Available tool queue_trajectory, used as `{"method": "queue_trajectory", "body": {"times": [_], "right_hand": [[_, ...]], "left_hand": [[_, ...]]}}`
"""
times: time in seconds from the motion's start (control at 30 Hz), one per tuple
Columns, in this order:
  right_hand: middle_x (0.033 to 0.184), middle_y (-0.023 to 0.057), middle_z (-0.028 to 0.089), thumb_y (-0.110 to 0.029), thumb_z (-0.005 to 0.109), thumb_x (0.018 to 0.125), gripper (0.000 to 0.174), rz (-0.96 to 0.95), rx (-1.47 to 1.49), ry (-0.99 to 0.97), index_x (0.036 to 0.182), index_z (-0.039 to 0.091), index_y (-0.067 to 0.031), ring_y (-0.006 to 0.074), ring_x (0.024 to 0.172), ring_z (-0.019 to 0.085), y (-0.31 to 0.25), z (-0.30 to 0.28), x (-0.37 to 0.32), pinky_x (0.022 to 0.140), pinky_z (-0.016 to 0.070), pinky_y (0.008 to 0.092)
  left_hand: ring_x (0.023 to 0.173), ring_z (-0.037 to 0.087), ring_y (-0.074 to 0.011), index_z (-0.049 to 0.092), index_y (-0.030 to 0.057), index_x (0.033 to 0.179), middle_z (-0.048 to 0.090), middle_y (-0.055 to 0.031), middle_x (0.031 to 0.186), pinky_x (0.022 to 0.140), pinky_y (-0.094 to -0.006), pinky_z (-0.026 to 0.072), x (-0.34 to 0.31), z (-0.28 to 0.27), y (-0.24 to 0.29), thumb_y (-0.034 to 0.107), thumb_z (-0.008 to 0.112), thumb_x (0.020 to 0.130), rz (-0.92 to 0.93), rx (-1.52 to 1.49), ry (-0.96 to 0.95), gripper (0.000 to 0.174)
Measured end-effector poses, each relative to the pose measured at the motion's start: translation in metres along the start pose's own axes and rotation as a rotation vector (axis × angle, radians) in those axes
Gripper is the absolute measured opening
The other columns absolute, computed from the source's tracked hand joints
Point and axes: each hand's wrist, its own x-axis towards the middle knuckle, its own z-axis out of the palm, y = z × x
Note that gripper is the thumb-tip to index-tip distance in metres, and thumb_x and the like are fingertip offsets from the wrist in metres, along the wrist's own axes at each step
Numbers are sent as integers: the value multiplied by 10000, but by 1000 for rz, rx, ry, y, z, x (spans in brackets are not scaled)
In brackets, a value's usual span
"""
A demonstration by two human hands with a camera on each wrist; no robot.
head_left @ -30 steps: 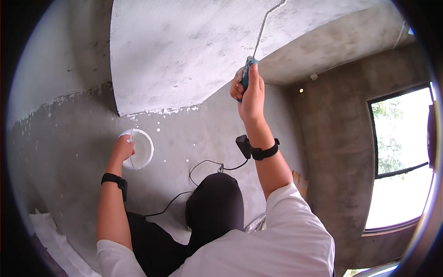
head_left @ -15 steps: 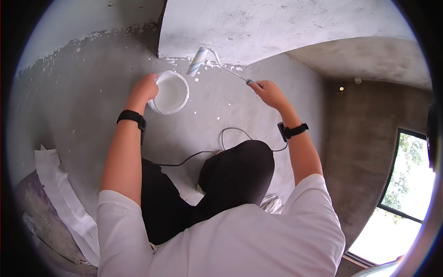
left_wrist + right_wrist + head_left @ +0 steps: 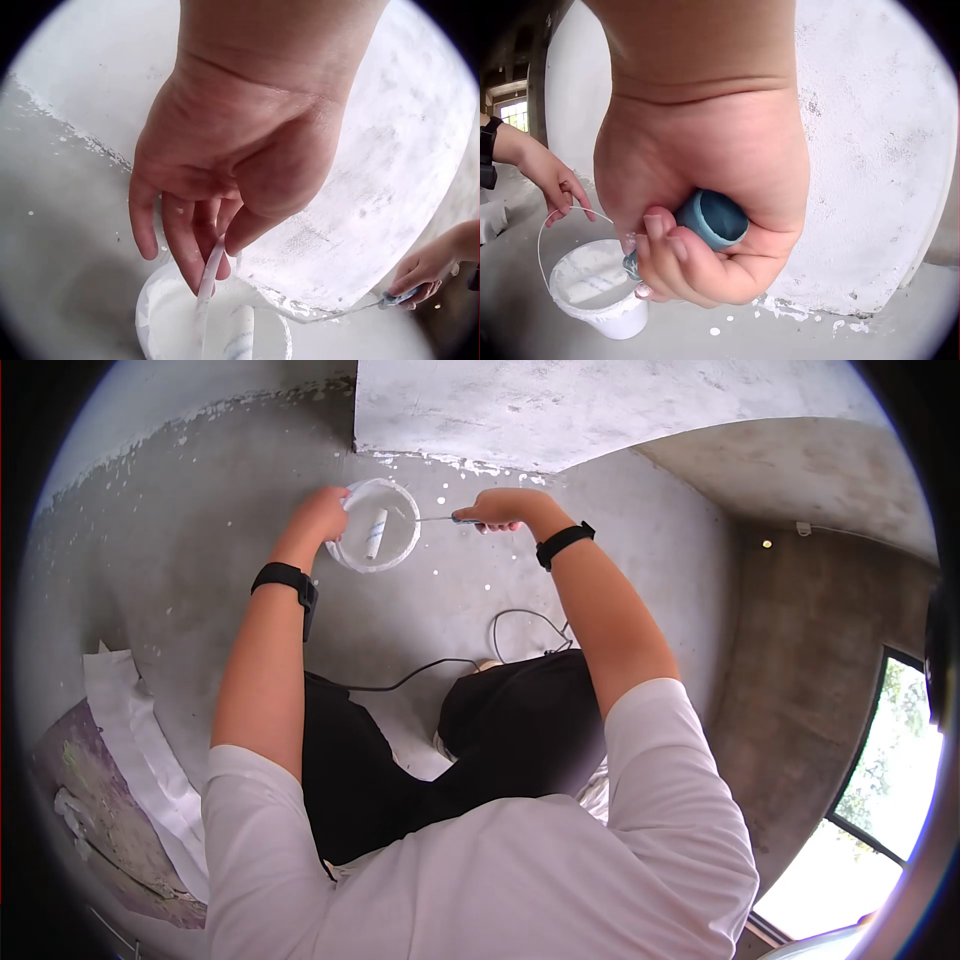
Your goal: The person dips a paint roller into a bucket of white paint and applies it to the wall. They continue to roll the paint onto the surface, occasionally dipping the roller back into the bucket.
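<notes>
My left hand pinches the handle of a white plastic bucket between thumb and fingers, the other fingers loosely bent. White paint coats the bucket's inside. My right hand is wrapped round the teal grip of a paint roller, right of the bucket. In the head view the white roller sleeve with faint blue stripes lies within the bucket's rim. Its thin metal rod passes over the rim toward my right hand.
A white-painted wall block rises beyond the bucket, with paint splashes along its base. The grey floor carries white drops. A black cable runs by the person's knees. White sheeting lies at left; a window is at right.
My right hand has come down from the wall block, swinging left and bringing the roller into the bucket. My left hand keeps hold of the bucket handle. The head view has tilted and shifted.
</notes>
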Motion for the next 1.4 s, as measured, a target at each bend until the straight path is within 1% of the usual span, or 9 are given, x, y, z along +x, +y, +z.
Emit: {"method": "queue_trajectory", "body": {"times": [0.1, 0.27, 0.4, 0.77, 0.83, 1.03, 1.27, 1.33, 1.4], "right_hand": [[616, 61, 519, -595, 479, 932, 600, -2, 19, -49, 735, 628, -48, 191, 544, 479, -4, 5, 11, 545, 412, 361], [597, 68, 498, -610, 493, 934, 629, -77, -41, 32, 771, 626, -18, 196, 513, 453, 1, 11, 32, 502, 390, 363], [621, 76, 535, -650, 512, 911, 633, -91, -74, 65, 740, 632, -52, 223, 545, 493, 9, 10, 43, 595, 419, 412], [722, 96, 608, -630, 513, 909, 624, -84, -139, 110, 835, 681, -34, 231, 627, 556, -3, 10, 49, 639, 442, 419], [816, 118, 659, -607, 504, 923, 612, -85, -218, 129, 880, 702, -30, 261, 738, 619, -7, 9, 46, 718, 476, 439], [988, 145, 694, -572, 482, 943, 592, -73, -262, 147, 943, 720, -30, 307, 961, 646, -19, 10, 46, 862, 484, 470], [830, 119, 672, -544, 482, 944, 560, -112, -213, 123, 876, 697, -32, 278, 756, 620, -22, 12, 40, 735, 475, 446], [694, 87, 604, -552, 495, 935, 556, -118, -181, 133, 791, 657, -40, 237, 595, 528, -19, 9, 38, 636, 437, 418], [659, 72, 570, -568, 509, 920, 558, -103, -183, 124, 752, 637, -51, 211, 561, 489, -14, 4, 36, 599, 417, 399]], "left_hand": [[853, 728, -276, 575, 102, 1348, 724, -191, 992, 834, -388, 535, -1, 0, 3, -3, 510, 822, 17, 52, 6, 540], [662, 690, -201, 570, 66, 1349, 718, -154, 880, 686, -352, 548, -5, -3, 0, 26, 529, 854, 21, -83, -33, 498], [629, 668, -178, 568, 45, 1344, 704, -129, 845, 635, -338, 543, -10, -3, 5, 33, 538, 874, 15, -86, -41, 471], [628, 647, -160, 537, 59, 1373, 674, -103, 811, 622, -317, 535, 2, 0, -6, 53, 526, 920, 50, -71, -73, 454], [632, 646, -159, 535, 65, 1377, 671, -99, 812, 620, -314, 533, 3, 1, -6, 54, 524, 921, 44, -78, -72, 457], [638, 647, -158, 541, 77, 1374, 673, -90, 814, 630, -308, 529, 10, 2, -12, 52, 519, 919, 46, -99, -82, 456], [629, 641, -157, 557, 70, 1357, 680, -84, 805, 641, -318, 516, 3, -2, -6, 73, 538, 917, 79, -53, -77, 441], [628, 639, -157, 559, 70, 1356, 680, -85, 803, 642, -319, 514, 2, -2, -6, 78, 540, 919, 78, -44, -75, 437], [625, 634, -156, 564, 67, 1351, 679, -83, 794, 643, -318, 514, 3, -1, -8, 78, 539, 918, 81, -58, -71, 434]]}}
